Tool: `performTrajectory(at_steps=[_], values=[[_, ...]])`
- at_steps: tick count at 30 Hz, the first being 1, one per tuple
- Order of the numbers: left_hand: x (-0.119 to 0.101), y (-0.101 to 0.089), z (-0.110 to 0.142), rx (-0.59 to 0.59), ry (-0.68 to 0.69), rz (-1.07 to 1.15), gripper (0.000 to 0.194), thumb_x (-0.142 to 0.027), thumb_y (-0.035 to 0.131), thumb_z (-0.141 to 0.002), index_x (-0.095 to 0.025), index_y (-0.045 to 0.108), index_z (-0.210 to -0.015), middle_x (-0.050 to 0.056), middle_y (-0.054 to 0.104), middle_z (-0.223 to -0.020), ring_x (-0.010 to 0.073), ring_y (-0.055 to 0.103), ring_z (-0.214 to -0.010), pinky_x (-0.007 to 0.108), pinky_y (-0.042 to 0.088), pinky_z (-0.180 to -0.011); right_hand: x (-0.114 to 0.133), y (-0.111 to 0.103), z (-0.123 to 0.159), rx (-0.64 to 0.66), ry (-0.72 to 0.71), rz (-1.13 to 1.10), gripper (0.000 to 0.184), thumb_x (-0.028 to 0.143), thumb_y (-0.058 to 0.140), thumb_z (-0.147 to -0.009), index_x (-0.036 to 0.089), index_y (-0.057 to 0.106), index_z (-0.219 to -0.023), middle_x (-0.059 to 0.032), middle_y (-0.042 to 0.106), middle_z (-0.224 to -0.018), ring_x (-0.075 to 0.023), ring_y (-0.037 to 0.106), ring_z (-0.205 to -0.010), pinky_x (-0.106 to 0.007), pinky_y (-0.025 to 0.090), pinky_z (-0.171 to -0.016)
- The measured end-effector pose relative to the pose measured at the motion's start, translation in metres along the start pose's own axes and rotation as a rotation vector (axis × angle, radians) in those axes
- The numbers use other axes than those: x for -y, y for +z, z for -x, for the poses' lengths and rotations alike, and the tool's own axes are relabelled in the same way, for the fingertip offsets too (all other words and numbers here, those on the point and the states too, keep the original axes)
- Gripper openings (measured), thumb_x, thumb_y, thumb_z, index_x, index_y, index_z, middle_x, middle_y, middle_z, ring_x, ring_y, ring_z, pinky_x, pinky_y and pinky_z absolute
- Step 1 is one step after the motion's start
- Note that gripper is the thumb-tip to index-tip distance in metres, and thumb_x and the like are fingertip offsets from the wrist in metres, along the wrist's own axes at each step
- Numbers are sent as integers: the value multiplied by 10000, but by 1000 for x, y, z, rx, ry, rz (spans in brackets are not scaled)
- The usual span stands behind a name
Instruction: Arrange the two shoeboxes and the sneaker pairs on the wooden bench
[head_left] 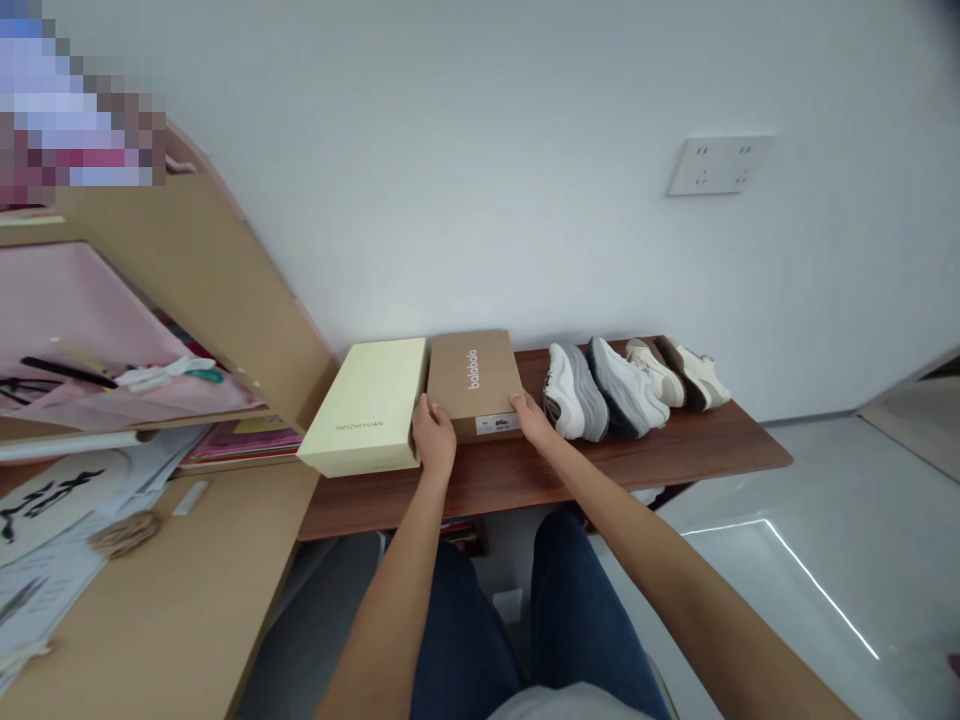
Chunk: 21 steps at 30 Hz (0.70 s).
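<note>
Brown box [471,375]: centre of the frame, flat on the shelf [697,450], "balabala" in white on its lid, the letters running up the picture; a white label [497,424] on its front side.
Left hand [435,440]: at the box's lower-left corner, fingers curled in close at its left side, holding it; whether they also touch the yellow box [379,385] I cannot tell.
Right hand [531,415]: at the lower-right corner, closed on the box, thumb side uppermost, other fingers mostly hidden.
Yellow box: left of centre, just beside the brown one, lid on, "MEIZHIYUAN" near its front edge, front overhanging the wood a little in the view.
Sneakers [577,395]: right of centre on the shelf, white and grey, side by side, near the right hand.
Cream shoes [697,375]: farther right, beside the sneakers, brown soles showing.
Wall [450,180]: pale, across the top, with a double socket [716,165] at upper right.
Desk [247,540]: lower left, bearing papers [67,570] and a tan clump [124,533].
Pink pouch [75,330]: left edge, above the desk, pens in it.
Legs [465,630]: bottom centre, in dark blue trousers.
</note>
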<state>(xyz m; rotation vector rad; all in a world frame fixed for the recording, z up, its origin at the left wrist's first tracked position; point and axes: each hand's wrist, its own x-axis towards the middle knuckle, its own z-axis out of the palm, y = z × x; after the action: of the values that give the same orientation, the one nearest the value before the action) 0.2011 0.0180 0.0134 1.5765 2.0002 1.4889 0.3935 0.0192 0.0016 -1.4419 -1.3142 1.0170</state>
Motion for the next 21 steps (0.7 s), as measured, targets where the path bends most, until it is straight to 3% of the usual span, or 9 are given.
performTrajectory(at_steps=[5, 7, 9, 12, 15, 18, 21], values=[[-21, -11, 20, -63, 95, 0, 487, -268, 399, -937, -58, 475, -1369, 240, 525, -1379, 292, 446, -1348, 471, 316, -1141, 12, -6, 15, -47, 102, 45, 701, 562, 391, -920, 135, 382, -1476, -134, 420, -1522, -256, 341, -1438, -403, 210, -1194], [-38, -13, 39, -87, 199, 16, 530, -278, 417, -939, -87, 394, -1433, 230, 423, -1472, 288, 331, -1424, 483, 242, -1174, 15, -17, 23, -58, 79, 74, 756, 577, 424, -906, 99, 356, -1488, -165, 364, -1547, -260, 316, -1451, -397, 204, -1200], [-57, -9, 62, -9, 306, 62, 544, -273, 415, -945, -132, 346, -1466, 199, 356, -1527, 273, 263, -1456, 477, 203, -1190, 17, -37, 30, -48, 0, 85, 751, 572, 450, -900, 114, 360, -1489, -160, 383, -1538, -247, 361, -1430, -386, 249, -1186], [-85, 9, 95, 252, 386, 138, 512, -247, 406, -944, -178, 374, -1450, 158, 422, -1494, 248, 332, -1422, 450, 256, -1175, 17, -85, 36, -78, -119, 151, 620, 506, 456, -918, 177, 440, -1443, -119, 502, -1464, -228, 476, -1351, -391, 345, -1138], [-102, 37, 116, 451, 366, 187, 510, -218, 435, -917, -176, 414, -1425, 149, 490, -1437, 240, 414, -1367, 439, 303, -1155, 10, -147, 39, -200, -151, 326, 489, 421, 460, -926, 201, 536, -1356, -94, 595, -1368, -233, 536, -1284, -413, 380, -1110], [-105, 65, 125, 567, 299, 189, 553, -207, 488, -879, -111, 414, -1419, 190, 492, -1421, 253, 435, -1350, 425, 317, -1144, -6, -207, 43, -348, -80, 506, 463, 373, 490, -909, 156, 569, -1310, -123, 618, -1324, -254, 552, -1255, -413, 399, -1088], [-102, 86, 126, 648, 202, 112, 589, -232, 545, -853, -57, 423, -1402, 232, 499, -1400, 284, 442, -1344, 426, 325, -1126, -26, -252, 49, -319, 19, 604, 455, 374, 552, -876, 130, 607, -1256, -155, 636, -1284, -295, 572, -1220, -426, 413, -1060]])
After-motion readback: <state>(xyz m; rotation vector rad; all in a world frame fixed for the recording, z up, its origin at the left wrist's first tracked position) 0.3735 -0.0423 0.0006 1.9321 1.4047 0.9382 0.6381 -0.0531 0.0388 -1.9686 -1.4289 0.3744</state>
